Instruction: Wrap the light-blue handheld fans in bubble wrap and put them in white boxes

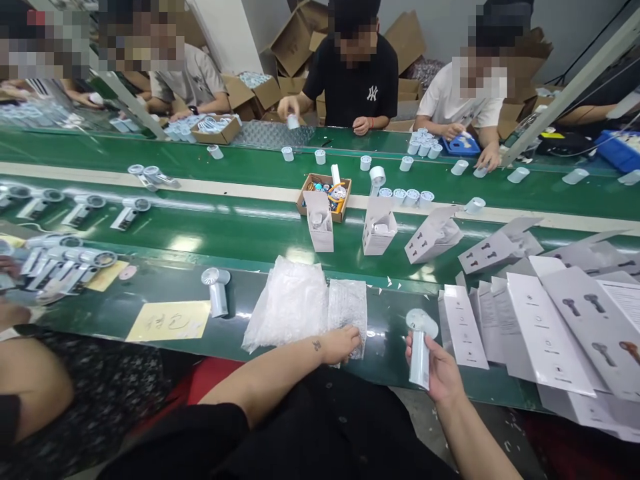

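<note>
My right hand (443,373) grips a pale blue handheld fan (420,357) by its handle, its round head up, above the front edge of the bench. At the lower end of a flat bubble-wrap bag (349,303), my left hand (343,343) is closed, fingers curled on the plastic; the fingertips are partly hidden. Beside that bag lies a pile of white bubble-wrap bags (293,300). Farther left, another handheld fan (218,297) lies on the bench.
White printed boxes (530,320) are stacked at the right. Several open boxes (321,230) stand on the green conveyor (250,230), near a cardboard tray (343,215) of small parts. A yellow paper (167,320) lies left. Co-workers (350,73) sit opposite; another is at my left.
</note>
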Demonstrator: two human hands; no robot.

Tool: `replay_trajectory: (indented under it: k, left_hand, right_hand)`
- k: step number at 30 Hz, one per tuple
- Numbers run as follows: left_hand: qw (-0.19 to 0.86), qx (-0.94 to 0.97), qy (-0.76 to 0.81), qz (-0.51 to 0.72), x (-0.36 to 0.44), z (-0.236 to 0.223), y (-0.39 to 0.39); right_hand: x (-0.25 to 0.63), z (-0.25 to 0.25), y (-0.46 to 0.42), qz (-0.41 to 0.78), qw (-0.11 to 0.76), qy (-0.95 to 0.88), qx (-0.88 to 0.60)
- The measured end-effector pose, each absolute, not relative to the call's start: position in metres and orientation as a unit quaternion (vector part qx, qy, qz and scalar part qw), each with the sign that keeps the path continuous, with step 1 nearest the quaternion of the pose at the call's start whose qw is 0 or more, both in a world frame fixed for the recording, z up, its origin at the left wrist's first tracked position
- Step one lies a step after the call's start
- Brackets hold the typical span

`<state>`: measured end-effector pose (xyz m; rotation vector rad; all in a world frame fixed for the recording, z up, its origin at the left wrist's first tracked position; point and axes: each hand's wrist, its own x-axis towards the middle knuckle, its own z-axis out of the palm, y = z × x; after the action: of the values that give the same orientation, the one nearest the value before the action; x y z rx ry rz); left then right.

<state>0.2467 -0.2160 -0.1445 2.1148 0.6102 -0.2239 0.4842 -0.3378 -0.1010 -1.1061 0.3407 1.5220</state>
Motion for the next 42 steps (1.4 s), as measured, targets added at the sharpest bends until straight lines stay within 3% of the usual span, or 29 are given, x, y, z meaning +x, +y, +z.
replay_trajectory:
  k: [9, 15, 19, 22, 25, 29, 33, 36, 42]
  left_hand:
    - [0.491, 0.760, 0.422, 0.065, 0.261, -0.112, -0.217]
    - [0.525, 0.714, 0.446, 0.129, 0.264, -0.075, -0.202]
    - [0.417, 0.828, 0.336, 0.165, 0.263, -0.054, -0.214]
    - [0.270, 0.941, 0.159, 0.127, 0.256, -0.043, -0.228]
    - [0.214, 0.966, 0.103, 0.099, 0.243, -0.043, -0.235]
    - [0.280, 0.938, 0.151, 0.141, 0.244, -0.059, -0.229]
    - [0.343, 0.851, 0.324, 0.230, 0.270, -0.071, -0.215]
    - [0.380, 0.807, 0.401, 0.210, 0.282, -0.065, -0.218]
    - [0.441, 0.844, 0.274, 0.138, 0.286, -0.041, -0.237]
  right_hand:
    - [0.441, -0.064, -0.342, 0.787, 0.421, -0.014, -0.450]
    - [0.426, -0.052, -0.320, 0.779, 0.400, -0.095, -0.474]
    - [0.422, -0.048, -0.319, 0.734, 0.395, -0.095, -0.544]
    - [0.418, -0.044, -0.320, 0.713, 0.405, -0.076, -0.568]
    - [0.414, -0.040, -0.322, 0.701, 0.431, -0.029, -0.567]
    - [0.407, -0.031, -0.325, 0.679, 0.472, 0.075, -0.558]
    - [0.406, -0.019, -0.325, 0.645, 0.503, 0.129, -0.561]
    - [0.410, -0.018, -0.324, 0.621, 0.522, 0.115, -0.573]
    - [0.411, -0.046, -0.326, 0.586, 0.560, 0.113, -0.575]
